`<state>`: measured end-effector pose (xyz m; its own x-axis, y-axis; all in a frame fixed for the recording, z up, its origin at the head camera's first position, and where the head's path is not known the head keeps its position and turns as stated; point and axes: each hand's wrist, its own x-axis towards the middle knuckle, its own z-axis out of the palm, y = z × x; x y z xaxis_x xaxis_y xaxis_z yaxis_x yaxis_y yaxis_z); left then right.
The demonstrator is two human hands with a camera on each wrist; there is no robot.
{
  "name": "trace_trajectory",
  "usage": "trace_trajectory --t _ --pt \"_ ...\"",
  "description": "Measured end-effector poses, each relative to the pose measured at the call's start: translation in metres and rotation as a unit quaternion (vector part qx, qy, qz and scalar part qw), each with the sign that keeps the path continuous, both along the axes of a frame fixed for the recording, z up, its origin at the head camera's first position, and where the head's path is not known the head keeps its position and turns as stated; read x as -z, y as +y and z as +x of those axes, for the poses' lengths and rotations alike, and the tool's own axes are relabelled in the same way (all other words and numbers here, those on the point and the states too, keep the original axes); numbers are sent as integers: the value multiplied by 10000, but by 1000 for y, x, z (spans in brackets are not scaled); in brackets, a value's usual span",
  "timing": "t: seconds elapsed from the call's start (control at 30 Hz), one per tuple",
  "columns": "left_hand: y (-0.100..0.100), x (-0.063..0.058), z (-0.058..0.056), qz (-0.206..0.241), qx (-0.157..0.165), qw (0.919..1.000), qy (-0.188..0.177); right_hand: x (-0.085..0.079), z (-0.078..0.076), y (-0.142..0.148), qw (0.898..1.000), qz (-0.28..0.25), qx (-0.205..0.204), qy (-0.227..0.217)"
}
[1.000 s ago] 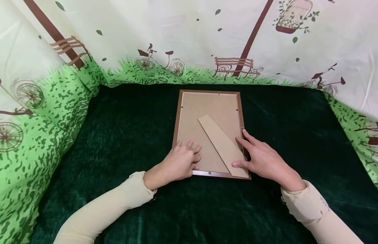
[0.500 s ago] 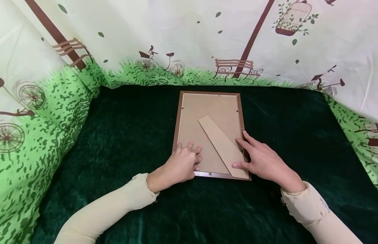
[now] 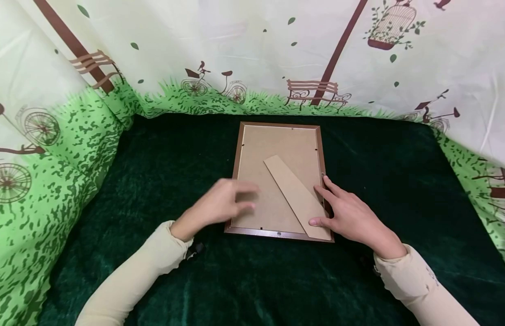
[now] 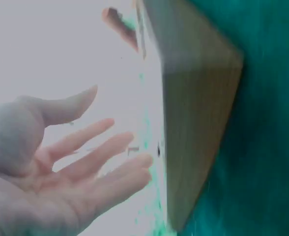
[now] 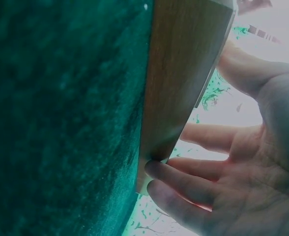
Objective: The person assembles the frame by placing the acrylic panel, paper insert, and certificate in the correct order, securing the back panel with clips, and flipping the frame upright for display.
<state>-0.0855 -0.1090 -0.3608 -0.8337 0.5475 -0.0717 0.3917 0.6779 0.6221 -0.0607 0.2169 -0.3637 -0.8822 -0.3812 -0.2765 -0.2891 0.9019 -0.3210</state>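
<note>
A brown picture frame (image 3: pixel 279 234) lies face down, its beige backboard (image 3: pixel 256 181) up. Across the backboard runs a slanting stand strip (image 3: pixel 293 190) of similar beige board. My left hand (image 3: pixel 223 201), blurred, hovers over the frame's left edge; in the left wrist view the same hand (image 4: pixel 71 162) has its fingers spread, apart from the frame's side (image 4: pixel 198 132). My right hand (image 3: pixel 352 213) stays at the right edge, thumb on the strip's lower end. In the right wrist view two fingertips of that hand (image 5: pixel 233 147) touch the frame's side (image 5: pixel 176 73).
Dark green velvety cloth (image 3: pixel 175 149) covers the surface under the frame. A white printed curtain (image 3: pixel 244 36) with bicycles, benches and a grass band hangs behind and along both sides. Small dark turn tabs or holes dot the backboard's edges.
My left hand has lifted off the backboard's lower left corner and shifted left, baring that corner and a dark tab there. My right hand and the frame have hardly moved.
</note>
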Motion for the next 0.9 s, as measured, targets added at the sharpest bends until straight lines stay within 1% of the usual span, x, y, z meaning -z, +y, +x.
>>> trace_trajectory --t 0.03,0.1,0.13,0.17,0.2,0.27,0.37,0.47,0.57,0.67,0.77,0.9 --pt "-4 -1 -6 84 -324 9994 104 0 0 0 10000 -1 2 4" --pt "-12 0 -17 -5 -939 9954 183 0 0 0 10000 6 15 0" --pt "-16 1 -23 -153 -1187 9927 133 0 -1 0 10000 6 15 -9" --pt "-19 3 -28 -285 -1358 9903 -60 -1 -1 1 10000 6 16 -12" --pt "-21 5 -33 -437 -1434 9883 -276 -1 -1 1 10000 10 17 -17" --pt "-25 9 -40 -725 -1412 9848 -699 -1 -1 2 10000 3 12 40" --pt "-27 13 -44 -821 -1321 9811 -1153 0 -1 4 9998 -57 26 195" --pt "-29 17 -45 -818 -1266 9813 -1197 1 -3 7 9991 -192 127 364" --pt "-30 21 -44 -773 -1227 9817 -1232 3 -6 9 9984 -323 248 385" --pt "-30 23 -43 -820 -1139 9841 -1093 3 -9 12 9981 -374 412 249" --pt "-29 24 -43 -910 -995 9864 -944 2 -11 13 9979 -300 575 33" --pt "-28 24 -43 -932 -862 9873 -953 2 -12 12 9976 -202 643 -132"
